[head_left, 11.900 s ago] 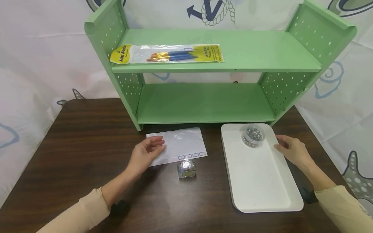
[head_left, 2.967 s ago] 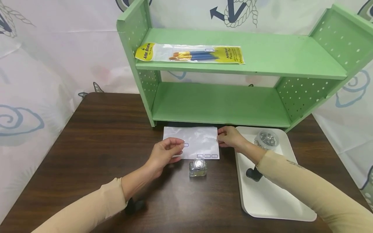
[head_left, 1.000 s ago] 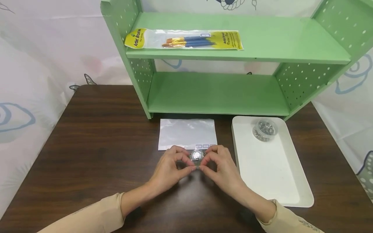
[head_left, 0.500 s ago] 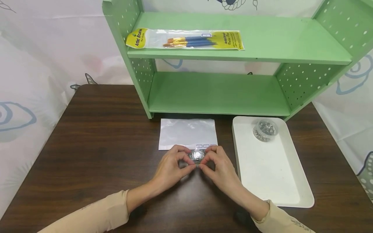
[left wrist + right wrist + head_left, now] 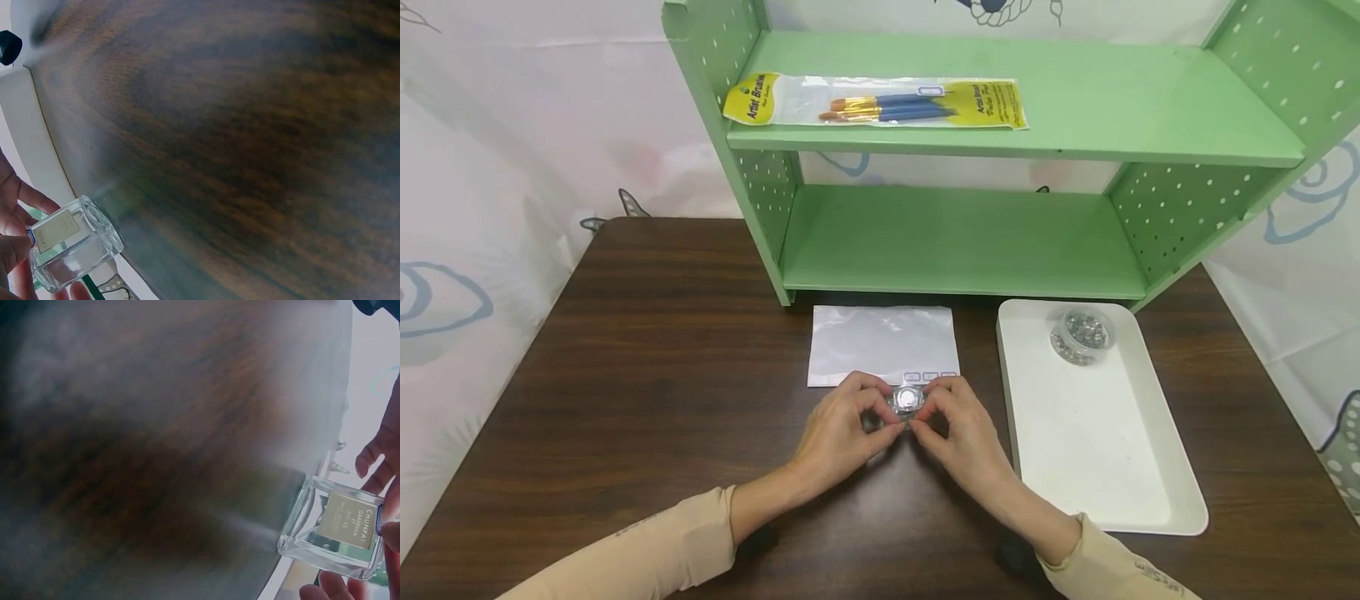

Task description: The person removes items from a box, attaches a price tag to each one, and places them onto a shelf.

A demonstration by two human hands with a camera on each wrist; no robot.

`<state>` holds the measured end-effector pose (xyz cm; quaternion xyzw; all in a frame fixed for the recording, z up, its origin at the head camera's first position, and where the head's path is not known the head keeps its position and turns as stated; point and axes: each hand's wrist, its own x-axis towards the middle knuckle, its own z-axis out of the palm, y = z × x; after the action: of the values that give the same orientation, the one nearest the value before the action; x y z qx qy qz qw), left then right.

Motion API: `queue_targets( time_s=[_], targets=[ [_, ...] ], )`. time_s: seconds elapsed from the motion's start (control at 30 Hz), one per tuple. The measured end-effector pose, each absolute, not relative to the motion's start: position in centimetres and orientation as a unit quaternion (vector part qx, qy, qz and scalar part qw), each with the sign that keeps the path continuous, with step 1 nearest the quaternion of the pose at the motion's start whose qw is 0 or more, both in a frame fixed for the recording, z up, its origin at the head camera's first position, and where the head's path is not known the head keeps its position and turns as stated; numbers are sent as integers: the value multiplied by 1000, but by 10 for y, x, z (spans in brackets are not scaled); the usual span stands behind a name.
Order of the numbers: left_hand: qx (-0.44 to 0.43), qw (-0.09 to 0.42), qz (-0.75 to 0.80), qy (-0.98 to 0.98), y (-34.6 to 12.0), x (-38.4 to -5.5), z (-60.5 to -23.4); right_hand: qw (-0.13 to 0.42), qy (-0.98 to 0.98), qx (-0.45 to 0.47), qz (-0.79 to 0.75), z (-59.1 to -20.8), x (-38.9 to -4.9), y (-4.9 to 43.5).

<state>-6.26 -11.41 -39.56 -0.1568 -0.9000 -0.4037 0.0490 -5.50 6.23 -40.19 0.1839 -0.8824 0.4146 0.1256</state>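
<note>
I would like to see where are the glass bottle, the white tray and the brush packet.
Glass bottle (image 5: 334, 526), right wrist view: on its pale label.
White tray (image 5: 1097, 442), head view: on its bare floor.
Brush packet (image 5: 876, 102), head view: on its clear middle part.

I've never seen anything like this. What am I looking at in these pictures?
No machine here: this is bare-handed work. The wide picture comes from a head-worn camera; the two close-ups, from cameras on each wrist. The left hand and right hand together hold a clear glass bottle at a dark table. Beyond it lies a white sheet; to the right, a white tray carries a round tub of small silvery pieces. A packet of brushes lies on the green shelf unit.
</note>
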Motion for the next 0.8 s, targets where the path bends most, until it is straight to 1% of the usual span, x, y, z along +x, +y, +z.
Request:
queue_targets(
  time_s=[0.17,0.37,0.8],
  targets=[
    [-156,56,-399,-902,-113,-62,-396,140,-881,187,412,-404,-56,61],
    [-162,68,-393,-903,-113,-62,-396,140,-882,184,411,-404,-56,60],
    [-174,82,-377,-906,-112,-63,-397,166,-881,207,393,-407,-59,61]
  ],
)
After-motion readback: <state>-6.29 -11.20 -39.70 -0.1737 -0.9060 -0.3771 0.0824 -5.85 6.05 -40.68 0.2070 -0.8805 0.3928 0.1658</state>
